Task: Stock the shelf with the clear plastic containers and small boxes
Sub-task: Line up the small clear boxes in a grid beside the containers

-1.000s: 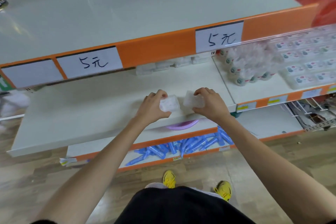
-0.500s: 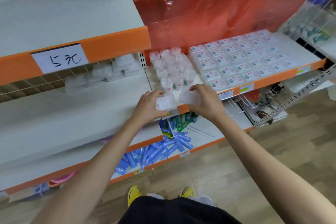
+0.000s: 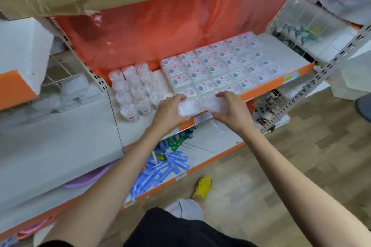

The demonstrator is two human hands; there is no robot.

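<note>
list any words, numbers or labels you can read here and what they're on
Nothing here reads clearly.
Small boxes: red and blue print, too small and blurred.
Round tubs: red print, blurred.
Tags on the orange shelf edge: blurred.
Clear containers in the left hand and right hand: no print to make out.

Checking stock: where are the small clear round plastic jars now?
Head view, left of centre: the small clear round plastic jars stand on the white shelf, left of the labelled flat clear boxes, just beyond the left hand.
</note>
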